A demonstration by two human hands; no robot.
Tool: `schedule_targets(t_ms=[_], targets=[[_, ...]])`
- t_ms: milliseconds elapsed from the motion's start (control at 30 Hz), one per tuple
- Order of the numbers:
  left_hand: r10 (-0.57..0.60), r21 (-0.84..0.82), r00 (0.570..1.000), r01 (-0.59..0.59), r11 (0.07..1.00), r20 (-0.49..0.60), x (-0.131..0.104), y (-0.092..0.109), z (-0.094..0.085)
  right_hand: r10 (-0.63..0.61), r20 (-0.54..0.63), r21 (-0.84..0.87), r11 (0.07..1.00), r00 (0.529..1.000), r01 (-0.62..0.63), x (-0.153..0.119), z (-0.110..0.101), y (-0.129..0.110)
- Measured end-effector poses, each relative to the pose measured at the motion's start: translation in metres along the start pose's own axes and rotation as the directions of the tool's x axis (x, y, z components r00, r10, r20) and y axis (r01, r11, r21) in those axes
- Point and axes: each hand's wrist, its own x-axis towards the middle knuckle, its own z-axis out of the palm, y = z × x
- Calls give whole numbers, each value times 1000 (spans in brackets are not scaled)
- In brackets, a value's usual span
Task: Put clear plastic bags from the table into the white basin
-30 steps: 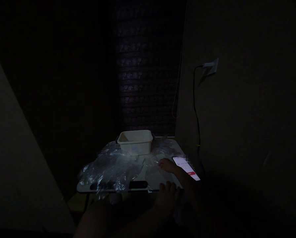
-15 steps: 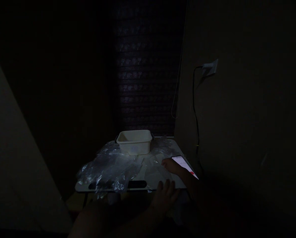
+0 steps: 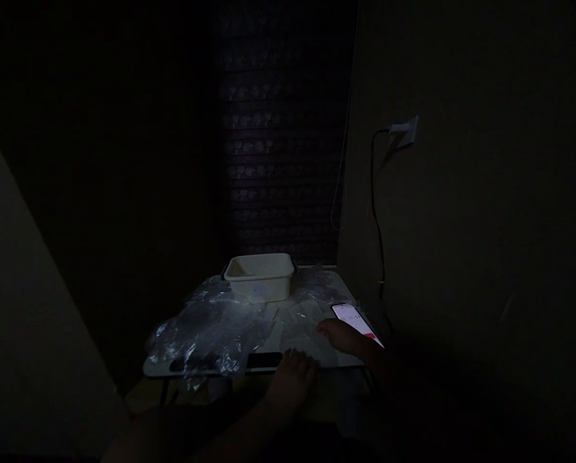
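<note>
At the front edge of a small white table (image 3: 326,357), my left hand (image 3: 292,376) rests palm down beside the dark slot, its fingers laid flat over the edge. My right hand (image 3: 341,335) is over the table's right part, just left of a lit phone (image 3: 353,318) and partly in front of it. Its fingers are too dark to make out. Crumpled clear plastic bags (image 3: 215,328) spread over the table's left and middle, reaching close to both hands. Behind them stands a white plastic tub (image 3: 261,286) with dark side handles.
The room is very dark. A patterned blind (image 3: 252,148) hangs behind the table, with a thin pull cord (image 3: 336,222) at its right. On the right wall, a black cable (image 3: 375,212) runs down from a socket (image 3: 406,132). A pale panel (image 3: 22,308) slants at the left.
My left hand has shifted left along the table edge, its fingers now closer together. My right hand has dropped slightly toward me. The view has moved a little; tub, bags and phone stay put.
</note>
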Motion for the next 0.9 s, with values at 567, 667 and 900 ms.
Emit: schedule_targets(t_ms=[567, 667, 900], targets=[[-488, -480, 867, 471, 741, 97, 29, -55, -41, -93, 36, 92, 992, 995, 90, -10, -3, 0], [-493, -509, 864, 471, 720, 102, 30, -59, -42, -51, -70, 176, 982, 996, 63, -6, -1, -2], [-287, -559, 950, 307, 770, 126, 23, -58, -48, -33, -141, 114, 992, 989, 50, -7, 14, 14]])
